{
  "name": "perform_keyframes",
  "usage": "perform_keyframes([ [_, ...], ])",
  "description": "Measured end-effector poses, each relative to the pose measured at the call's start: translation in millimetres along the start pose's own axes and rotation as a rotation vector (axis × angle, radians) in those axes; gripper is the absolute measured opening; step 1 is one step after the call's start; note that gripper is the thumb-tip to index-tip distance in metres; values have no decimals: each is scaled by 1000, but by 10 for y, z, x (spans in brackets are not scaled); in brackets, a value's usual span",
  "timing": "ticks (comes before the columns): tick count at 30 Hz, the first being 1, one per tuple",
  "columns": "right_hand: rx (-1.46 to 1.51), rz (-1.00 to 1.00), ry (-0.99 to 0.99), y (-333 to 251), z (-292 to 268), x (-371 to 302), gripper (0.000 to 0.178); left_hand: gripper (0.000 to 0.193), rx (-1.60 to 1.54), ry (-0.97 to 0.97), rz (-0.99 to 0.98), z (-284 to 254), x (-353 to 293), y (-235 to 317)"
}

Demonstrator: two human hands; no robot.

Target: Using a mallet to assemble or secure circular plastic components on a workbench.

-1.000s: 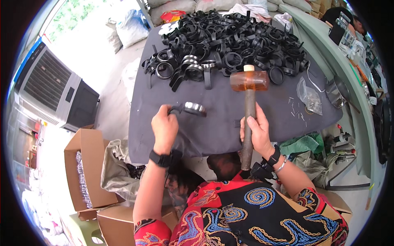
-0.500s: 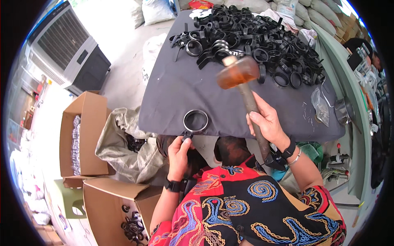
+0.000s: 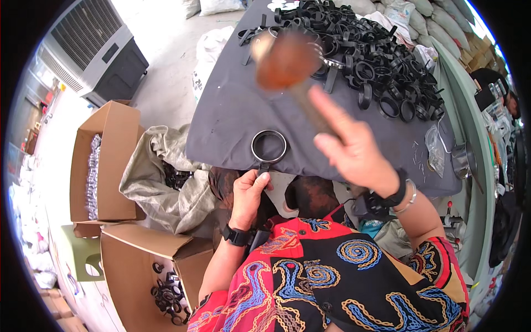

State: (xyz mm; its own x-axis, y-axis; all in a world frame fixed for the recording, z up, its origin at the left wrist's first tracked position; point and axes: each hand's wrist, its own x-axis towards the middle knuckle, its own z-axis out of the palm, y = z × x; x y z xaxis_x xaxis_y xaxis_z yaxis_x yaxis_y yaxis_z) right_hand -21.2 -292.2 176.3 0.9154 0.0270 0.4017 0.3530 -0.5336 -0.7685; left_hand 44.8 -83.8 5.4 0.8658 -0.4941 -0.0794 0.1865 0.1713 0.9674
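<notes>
My left hand (image 3: 248, 198) pinches the short black handle of a ring-shaped part (image 3: 267, 161) at the near edge of the dark cloth-covered table (image 3: 227, 122). The ring, black with a shiny metal inner edge, rests on the cloth. In my right hand (image 3: 357, 154) is a mallet (image 3: 287, 61), its amber-brown head raised above the table to the right of the ring. Motion blurs the head, and the index finger lies stretched along the grip. A large heap of similar black ring parts (image 3: 365, 71) covers the far side of the table.
Small pins (image 3: 417, 155) and a clear plastic bag (image 3: 436, 150) lie at the table's right. Left of me stand a cardboard box (image 3: 116, 160) of metal pieces, a woven sack (image 3: 166, 182) and another carton (image 3: 130, 265) with black rings. An air cooler (image 3: 91, 50) stands farther left.
The mallet has swung up and to the left, with my right hand. My left hand and the ring have shifted slightly to the right and up in the picture, and the view has moved a little.
</notes>
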Motion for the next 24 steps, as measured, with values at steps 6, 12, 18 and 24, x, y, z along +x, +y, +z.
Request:
perform_keyframes([
  [6,171,630,-290,382,72,-17,63,19,33,8,-38,18,10,16],
  [12,56,207,62,223,-76,-253,63,19,3,-8,17,2,-13,6],
  [18,170,596,-166,467,-51,-511,62,19,47,-5,22,1,25,-20],
  [24,-231,-46,-17,430,-104,-677,64,22,12,-28,26,41,-1,38],
])
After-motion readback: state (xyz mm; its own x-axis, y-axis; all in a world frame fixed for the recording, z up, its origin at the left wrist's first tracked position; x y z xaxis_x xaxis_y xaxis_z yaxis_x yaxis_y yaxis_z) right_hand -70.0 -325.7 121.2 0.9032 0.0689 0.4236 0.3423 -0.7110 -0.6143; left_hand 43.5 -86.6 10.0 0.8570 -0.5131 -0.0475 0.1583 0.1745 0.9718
